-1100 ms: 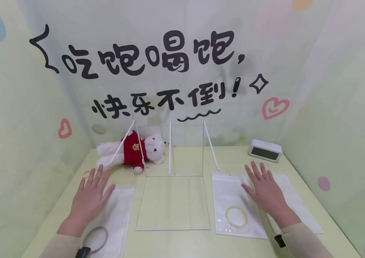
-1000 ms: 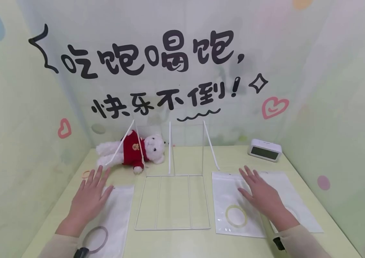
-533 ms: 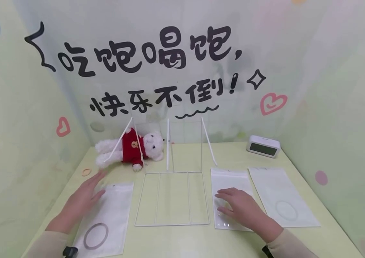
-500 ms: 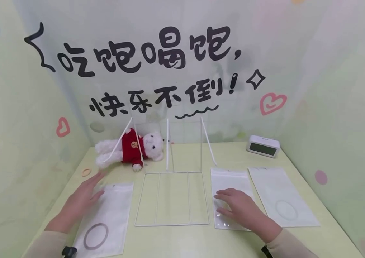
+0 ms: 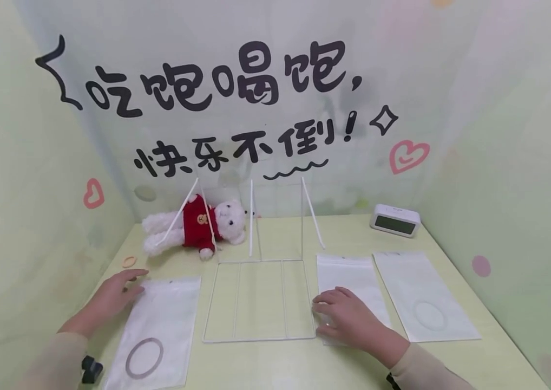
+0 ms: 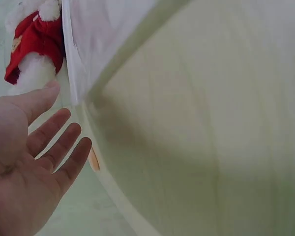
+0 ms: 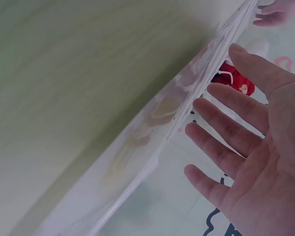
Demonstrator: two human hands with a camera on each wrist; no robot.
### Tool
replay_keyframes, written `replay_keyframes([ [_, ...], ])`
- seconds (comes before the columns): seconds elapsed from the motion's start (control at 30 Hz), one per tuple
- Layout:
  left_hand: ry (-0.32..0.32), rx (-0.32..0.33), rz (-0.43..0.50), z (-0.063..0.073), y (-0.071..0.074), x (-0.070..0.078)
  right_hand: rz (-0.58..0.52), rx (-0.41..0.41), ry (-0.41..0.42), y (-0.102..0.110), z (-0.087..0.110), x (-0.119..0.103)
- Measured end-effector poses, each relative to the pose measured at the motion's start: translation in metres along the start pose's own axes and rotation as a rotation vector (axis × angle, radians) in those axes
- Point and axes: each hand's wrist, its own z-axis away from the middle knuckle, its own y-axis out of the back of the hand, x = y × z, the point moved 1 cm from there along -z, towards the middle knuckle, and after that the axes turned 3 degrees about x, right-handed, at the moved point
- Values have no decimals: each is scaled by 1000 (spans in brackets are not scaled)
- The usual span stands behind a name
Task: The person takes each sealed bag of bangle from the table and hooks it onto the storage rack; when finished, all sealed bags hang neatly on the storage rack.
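Observation:
My left hand [image 5: 110,299] hovers by the upper left edge of a white zip bag [image 5: 170,314] printed with a grey-brown ring; in the left wrist view its fingers [image 6: 64,140] are spread and hold nothing. My right hand [image 5: 353,320] is over the middle white zip bag [image 5: 348,268], hiding most of that bag's lower half. The right wrist view shows the right fingers [image 7: 226,115] loosely extended beside the bag [image 7: 152,123], with nothing in them. I cannot tell whether either hand touches a bag. A third bag [image 5: 419,287] with a pale ring lies at the right.
A white wire rack [image 5: 259,340] with upright prongs stands between the bags. Behind its left side lies a white plush bear [image 5: 199,222] in a red sweater. A white digital clock [image 5: 395,220] sits at the back right, and a small orange ring [image 5: 129,262] lies at the left.
My right hand has moved left and nearer to me, down over the middle bag, uncovering the right bag. The left hand has shifted left and turned onto its side.

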Motion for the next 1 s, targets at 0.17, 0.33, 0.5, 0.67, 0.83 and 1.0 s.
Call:
replay_keyframes([
  [0.17,19,-29,19,-7,3,-17,0,-42,-23,-1,-1,-2],
  [0.33,14,-33,0,-12,0,-31,2,-60,-13,-3,-2,-4],
  [0.5,26,-27,2,-17,-2,-37,11,-32,5,-4,-3,-5],
  [0.67,40,-50,37,-18,-1,-40,11,-25,9,-6,-2,-7],
  [0.83,54,-73,32,-20,-2,-39,29,-59,-1,-4,-4,-8],
  [1.0,83,-82,25,-22,-3,-38,34,-41,7,-3,-4,-7],
])
